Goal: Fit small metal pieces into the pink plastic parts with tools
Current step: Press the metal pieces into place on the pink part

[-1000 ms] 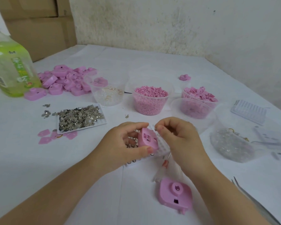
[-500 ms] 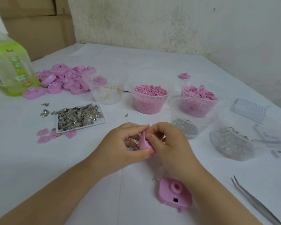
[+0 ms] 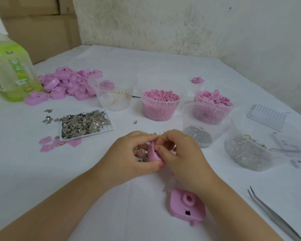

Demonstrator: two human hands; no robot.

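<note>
Pink part: the small pink plastic part (image 3: pixel 153 154) was up off the white worktop (image 3: pixel 42 180), between both hands, near the flat white tray of small silver metal pieces (image 3: pixel 84 123).
Left hand: the left hand (image 3: pixel 129 153) gripped the part, thumb under it.
Right hand: the right hand (image 3: pixel 186 159) pinched its top edge with curled fingers (image 3: pixel 161 150) (any metal piece there was hidden).
Doing it well: the part needed holding still, and the push looked best kept soft and straight.
</note>
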